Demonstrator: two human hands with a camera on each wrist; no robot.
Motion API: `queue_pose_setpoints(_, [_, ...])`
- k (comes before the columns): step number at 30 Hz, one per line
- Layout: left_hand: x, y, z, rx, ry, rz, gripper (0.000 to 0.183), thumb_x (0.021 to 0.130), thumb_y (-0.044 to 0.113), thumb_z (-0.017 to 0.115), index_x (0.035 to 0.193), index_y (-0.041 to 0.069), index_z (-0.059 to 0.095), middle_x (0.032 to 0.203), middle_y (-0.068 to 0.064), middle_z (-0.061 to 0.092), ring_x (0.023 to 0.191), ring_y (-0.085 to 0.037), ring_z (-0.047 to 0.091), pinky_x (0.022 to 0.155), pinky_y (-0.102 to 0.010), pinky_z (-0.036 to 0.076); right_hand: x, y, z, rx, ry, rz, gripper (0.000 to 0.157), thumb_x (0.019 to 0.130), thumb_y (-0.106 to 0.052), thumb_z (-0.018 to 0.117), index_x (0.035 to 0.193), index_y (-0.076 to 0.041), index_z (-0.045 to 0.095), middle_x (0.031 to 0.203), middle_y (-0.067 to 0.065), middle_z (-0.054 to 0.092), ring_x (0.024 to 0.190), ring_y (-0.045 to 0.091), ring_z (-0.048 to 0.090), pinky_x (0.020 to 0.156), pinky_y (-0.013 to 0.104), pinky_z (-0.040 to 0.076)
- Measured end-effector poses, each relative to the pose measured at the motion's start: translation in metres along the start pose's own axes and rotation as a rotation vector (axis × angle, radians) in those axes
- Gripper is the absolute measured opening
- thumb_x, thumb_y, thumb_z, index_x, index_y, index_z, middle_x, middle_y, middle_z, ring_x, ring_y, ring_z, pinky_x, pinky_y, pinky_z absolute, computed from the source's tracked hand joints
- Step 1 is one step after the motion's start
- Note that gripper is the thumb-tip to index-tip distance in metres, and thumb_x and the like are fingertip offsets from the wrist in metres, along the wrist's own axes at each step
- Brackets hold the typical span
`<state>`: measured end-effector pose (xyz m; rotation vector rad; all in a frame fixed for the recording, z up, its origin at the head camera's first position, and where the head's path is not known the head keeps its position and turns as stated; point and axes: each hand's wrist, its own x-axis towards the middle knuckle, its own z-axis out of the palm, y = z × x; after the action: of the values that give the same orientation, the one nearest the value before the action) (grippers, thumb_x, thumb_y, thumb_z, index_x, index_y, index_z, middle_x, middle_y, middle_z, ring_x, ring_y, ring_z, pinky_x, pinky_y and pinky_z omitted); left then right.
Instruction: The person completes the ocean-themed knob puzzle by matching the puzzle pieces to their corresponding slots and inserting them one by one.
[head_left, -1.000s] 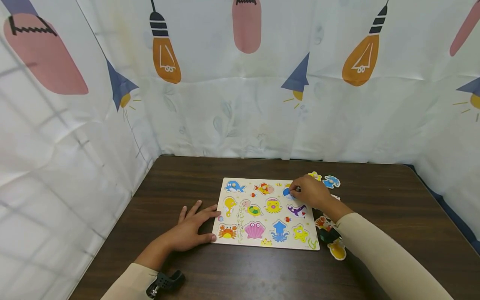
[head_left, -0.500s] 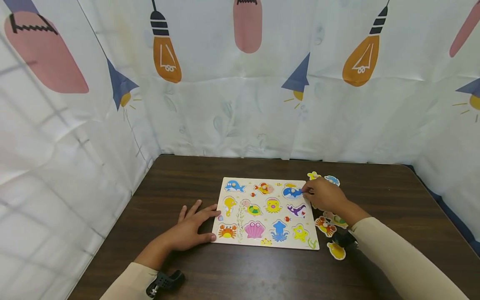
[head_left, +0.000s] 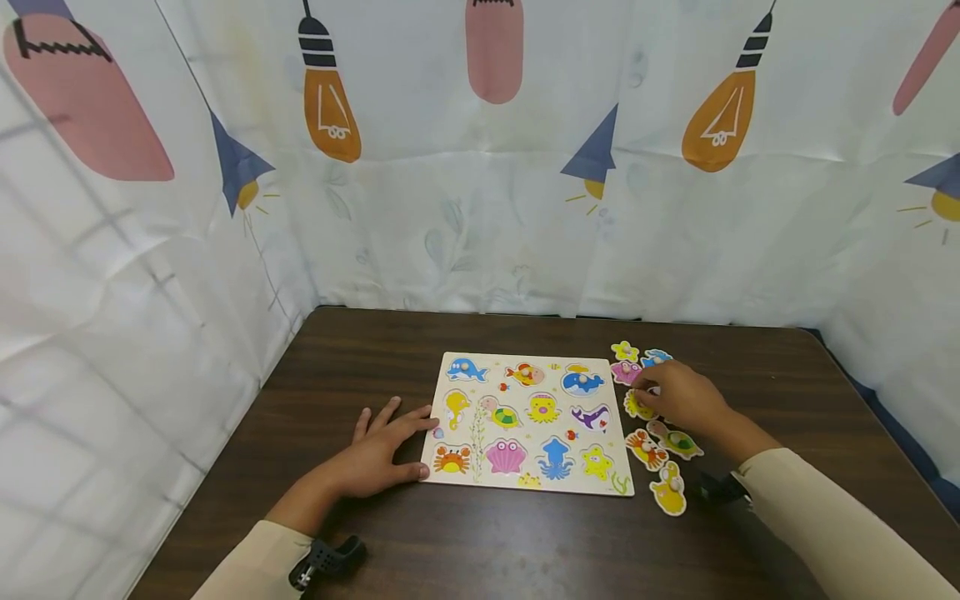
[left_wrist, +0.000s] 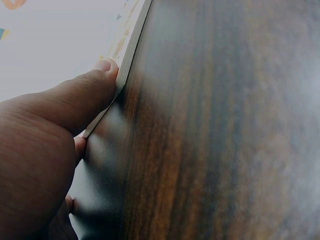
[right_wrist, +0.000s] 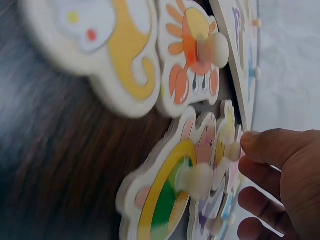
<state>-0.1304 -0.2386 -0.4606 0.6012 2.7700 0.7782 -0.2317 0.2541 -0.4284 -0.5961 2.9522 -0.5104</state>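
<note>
Your left hand [head_left: 371, 462] lies spread, thumb and fingertips touching the left edge of the cream rectangular wooden puzzle board [head_left: 562, 486]. Your right hand [head_left: 684, 400] is at the yellow, white-edged wooden piece [head_left: 637, 410] just right of the board; whether it grips the round wooden knob [right_wrist: 232, 151] cannot be told. The orange crab-shaped wooden piece [head_left: 647, 451] lies nearer you.

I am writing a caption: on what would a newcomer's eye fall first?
Probably the colourful puzzle board first, lying on the dark table with the left hand touching its left edge. Next come the loose pieces along its right side, where the right hand is. Behind the table, large orange bulbs are printed on the white curtain.
</note>
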Motion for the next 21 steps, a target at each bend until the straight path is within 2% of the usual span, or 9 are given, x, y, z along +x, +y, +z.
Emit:
queue_pose_setpoints(3, [0.0,0.0,0.0,0.002,-0.004,-0.005,0.07,0.092,0.049,0.075,0.154,0.033,0.047,0.166,0.002,0.03,0.154,-0.044,0.002,0.112,-0.072,-0.011,-0.004,0.005,0.0,-0.002,0.022,-0.007,0.009,0.095,-0.022,0.075,0.1,-0.015,0.078,0.097,-0.003,0.074,0.079,0.014,0.057,0.06,0.034,0.05])
queue_pose_setpoints(8, [0.001,-0.001,0.0,0.002,-0.009,-0.008,0.07,0.092,0.05,0.074,0.154,0.034,0.047,0.167,0.003,0.029,0.154,-0.044,0.002,0.112,-0.071,-0.012,-0.01,0.012,0.0,0.009,0.03,-0.018,0.005,0.094,-0.019,0.076,0.097,-0.016,0.079,0.092,-0.004,0.071,0.072,0.015,0.051,0.053,0.031,0.044])
queue_pose_setpoints(14, [0.002,0.0,0.0,-0.001,-0.008,-0.007,0.07,0.092,0.05,0.074,0.154,0.034,0.047,0.167,0.003,0.029,0.154,-0.044,0.001,0.112,-0.072,-0.012,-0.022,0.018,0.0,-0.012,0.033,-0.049,0.004,0.093,-0.019,0.078,0.095,-0.016,0.079,0.085,-0.008,0.067,0.073,0.012,0.054,0.058,0.032,0.047])
queue_pose_setpoints(18, [0.002,-0.001,0.0,0.001,-0.006,-0.007,0.07,0.092,0.05,0.074,0.154,0.034,0.047,0.167,0.002,0.029,0.154,-0.044,0.001,0.112,-0.071,-0.012,-0.033,0.019,0.0,-0.012,0.028,-0.031,0.007,0.09,-0.019,0.08,0.096,-0.015,0.08,0.089,-0.007,0.07,0.079,0.013,0.059,0.065,0.036,0.053])
queue_pose_setpoints(21, [0.001,-0.001,0.0,0.002,-0.008,-0.011,0.07,0.092,0.051,0.074,0.154,0.034,0.047,0.167,0.003,0.029,0.154,-0.044,0.001,0.112,-0.071,-0.012,-0.039,0.018,0.001,-0.018,0.02,-0.001,0.006,0.089,-0.021,0.081,0.095,-0.018,0.08,0.091,-0.007,0.07,0.085,0.016,0.059,0.067,0.037,0.053])
